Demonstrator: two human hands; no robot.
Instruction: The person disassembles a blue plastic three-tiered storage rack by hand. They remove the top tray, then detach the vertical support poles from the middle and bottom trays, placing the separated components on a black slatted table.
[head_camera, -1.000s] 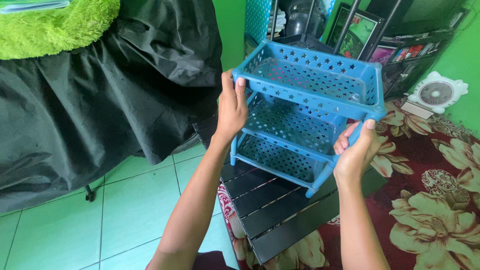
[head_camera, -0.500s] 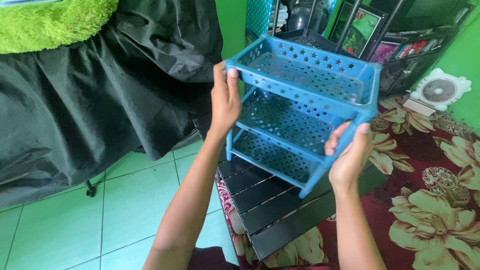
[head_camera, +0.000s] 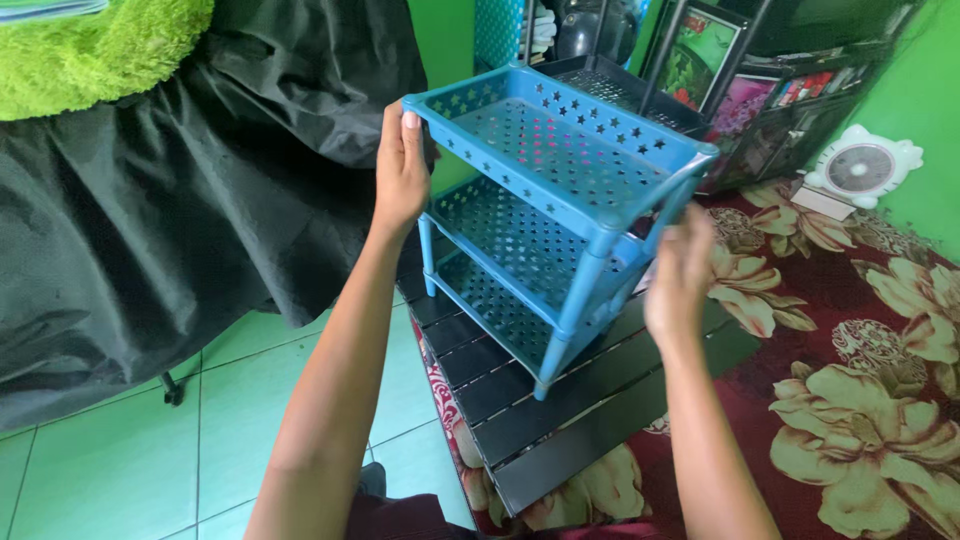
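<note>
A blue plastic three-tier rack (head_camera: 560, 160) with star-shaped holes is held tilted in the air, one corner post towards me. My left hand (head_camera: 400, 170) grips the left corner of its top tier, thumb on the rim. My right hand (head_camera: 680, 280) is blurred beside the rack's right side, level with the middle tier; whether it grips the rack is unclear. The rack's nearest leg hangs just over a black slatted panel (head_camera: 560, 420) that lies on the floor.
A black cloth (head_camera: 180, 220) drapes over furniture on the left, with a green fluffy cover (head_camera: 100, 50) on top. A red flowered carpet (head_camera: 860, 400) lies on the right, green floor tiles (head_camera: 130, 450) on the left. Behind stand a framed picture (head_camera: 700, 50) and a small white fan (head_camera: 862, 168).
The rack has been turned, so a corner post now faces me, and moved left. My right hand has shifted off the lower right post to the rack's right side.
</note>
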